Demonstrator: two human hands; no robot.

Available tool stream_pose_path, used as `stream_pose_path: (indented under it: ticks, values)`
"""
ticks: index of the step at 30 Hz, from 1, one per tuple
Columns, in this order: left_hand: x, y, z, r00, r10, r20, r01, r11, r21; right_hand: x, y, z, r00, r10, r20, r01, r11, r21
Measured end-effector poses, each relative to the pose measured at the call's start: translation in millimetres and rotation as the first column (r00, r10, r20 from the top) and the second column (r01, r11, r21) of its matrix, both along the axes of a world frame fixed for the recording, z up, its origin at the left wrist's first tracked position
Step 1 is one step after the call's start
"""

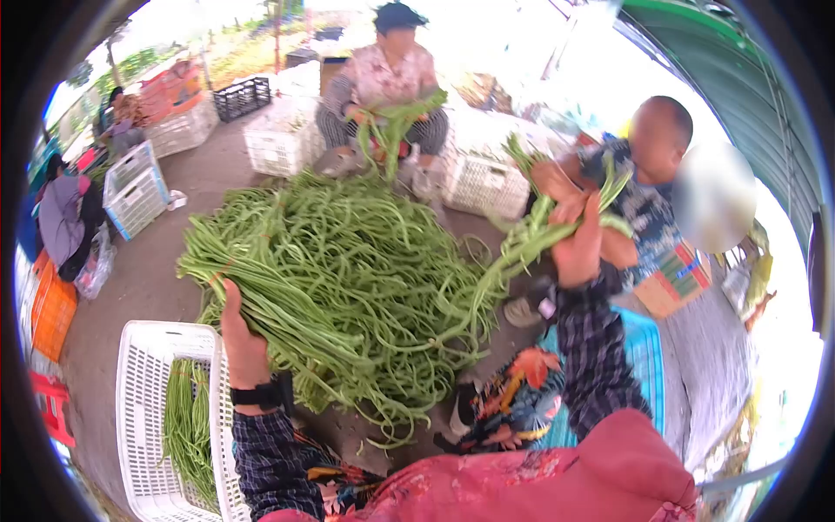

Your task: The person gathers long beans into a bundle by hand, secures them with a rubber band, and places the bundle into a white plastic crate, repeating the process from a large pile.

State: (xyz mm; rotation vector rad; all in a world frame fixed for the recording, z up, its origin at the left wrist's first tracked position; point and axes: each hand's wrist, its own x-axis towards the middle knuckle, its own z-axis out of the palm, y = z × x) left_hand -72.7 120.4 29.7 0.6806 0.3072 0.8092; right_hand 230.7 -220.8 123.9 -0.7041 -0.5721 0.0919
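A large heap of long green beans point(348, 261) lies on the ground in front of me. My left hand point(243, 335) is closed around a thick bundle of long beans point(287, 313), which points up and left over the heap's near left side. At the right, my right hand point(581, 239) is raised, holding several long beans point(513, 252) that trail down onto the heap. Its fingers are partly hidden by a co-worker's hands close behind it.
White crate point(130, 409) with bean bundles stands at my left; a blue crate point(642, 348) is at my right. One person point(393, 78) sits behind the heap holding beans, another point(652, 174) sits at right. More crates point(487, 184) stand behind.
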Motion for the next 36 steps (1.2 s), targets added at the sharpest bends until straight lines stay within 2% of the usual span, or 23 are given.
stream_pose_path:
  ticks: [3, 5, 8, 10, 12, 16, 17, 18, 21, 22, 23, 24, 25, 26, 27, 28, 29, 30, 32, 33, 34, 35, 36]
  values:
    - [7.8, 10.4, -11.3, 0.998, 0.048, -0.036, -0.048, 0.999, -0.005, 4.9, -57.4, 61.3, 0.996, -0.080, 0.045, 0.079, 0.996, 0.029]
    - [5.5, 13.0, -13.7, 0.998, 0.007, -0.059, -0.005, 0.999, 0.035, 11.0, -113.9, 98.3, 0.964, -0.123, 0.234, 0.129, 0.992, -0.010]
    - [16.2, 5.5, -7.3, 0.992, 0.027, -0.121, -0.024, 0.999, 0.028, -32.4, -182.9, 157.4, 0.951, -0.208, 0.229, 0.209, 0.978, 0.019]
    - [15.3, -17.1, 8.5, 0.990, 0.069, -0.124, -0.051, 0.988, 0.143, -53.3, -242.0, 190.0, 0.939, -0.138, 0.314, 0.137, 0.990, 0.024]
    - [19.0, -5.6, 0.9, 0.989, 0.025, -0.143, -0.009, 0.994, 0.111, -89.5, -278.1, 222.0, 0.851, -0.349, 0.393, 0.386, 0.922, -0.016]
    - [32.2, -17.1, 0.4, 0.986, -0.005, -0.167, 0.030, 0.988, 0.149, -139.5, -334.1, 254.6, 0.759, -0.488, 0.431, 0.569, 0.819, -0.075]
    - [33.4, -18.0, -0.9, 0.986, -0.007, -0.165, 0.039, 0.980, 0.194, -143.3, -341.4, 256.5, 0.686, -0.592, 0.424, 0.705, 0.685, -0.184]
    - [31.3, -22.1, -5.5, 0.985, -0.038, -0.168, 0.106, 0.903, 0.415, -144.8, -347.2, 258.5, 0.595, -0.679, 0.429, 0.803, 0.521, -0.288]
    - [36.3, -30.6, 0.8, 0.984, -0.023, -0.175, 0.069, 0.962, 0.264, -132.2, -378.4, 213.3, 0.539, -0.721, 0.435, 0.767, 0.206, -0.608]
    - [34.5, -43.6, 10.4, 0.981, 0.013, -0.196, 0.043, 0.959, 0.281, -119.0, -407.0, 189.5, 0.594, -0.701, 0.395, 0.646, 0.123, -0.753]
    - [34.9, -39.0, 7.1, 0.982, 0.027, -0.188, 0.027, 0.961, 0.277, -94.7, -451.6, 141.4, 0.646, -0.666, 0.373, 0.647, 0.219, -0.730]
    - [34.1, -32.4, 1.4, 0.985, 0.007, -0.171, 0.046, 0.952, 0.302, -83.5, -453.3, 105.1, 0.675, -0.591, 0.442, 0.433, -0.169, -0.886]
    - [31.1, -28.0, -2.5, 0.988, -0.010, -0.155, 0.061, 0.943, 0.328, -82.4, -453.1, 65.5, 0.723, -0.499, 0.478, 0.164, -0.548, -0.820]
    - [29.6, -29.6, 0.7, 0.990, -0.029, -0.135, 0.066, 0.958, 0.278, -73.5, -457.5, 7.6, 0.771, -0.306, 0.559, 0.113, -0.797, -0.593]
    - [29.3, -30.4, 2.1, 0.993, 0.006, -0.120, 0.027, 0.962, 0.272, -80.3, -467.1, -48.5, 0.698, 0.074, 0.713, 0.304, -0.931, -0.201]
    - [28.3, -30.1, 2.5, 0.992, -0.014, -0.126, 0.047, 0.963, 0.265, -91.5, -411.8, -34.9, 0.826, -0.176, 0.536, 0.089, -0.897, -0.432]
    - [26.3, -28.0, 3.1, 0.990, -0.029, -0.136, 0.064, 0.963, 0.263, -95.4, -379.2, -30.2, 0.823, -0.259, 0.506, 0.115, -0.796, -0.594]
    - [26.0, -24.6, 1.4, 0.993, -0.044, -0.111, 0.067, 0.976, 0.206, -89.6, -364.9, -37.1, 0.787, -0.233, 0.572, 0.225, -0.754, -0.617]
    - [25.0, -28.1, 8.3, 0.993, -0.008, -0.116, 0.028, 0.985, 0.169, -70.7, -346.6, -33.4, 0.888, -0.163, 0.431, 0.370, -0.305, -0.878]
    - [28.6, -16.9, -1.4, 0.996, 0.012, -0.089, -0.001, 0.993, 0.115, -91.2, -285.5, 12.1, 0.955, -0.137, 0.264, 0.237, -0.186, -0.954]
    - [29.6, -4.9, -9.6, 0.998, 0.032, -0.062, -0.028, 0.998, 0.059, -116.4, -234.6, 62.5, 0.965, 0.138, 0.221, 0.241, -0.144, -0.960]
    - [26.7, -7.7, -5.1, 0.999, 0.035, -0.022, -0.034, 0.997, 0.069, -135.9, -203.7, 90.1, 0.950, 0.261, 0.175, 0.174, 0.027, -0.984]
    - [25.9, -10.7, -1.5, 0.999, 0.033, 0.017, -0.034, 0.996, 0.080, -147.4, -176.8, 116.1, 0.829, 0.471, 0.302, 0.259, 0.156, -0.953]
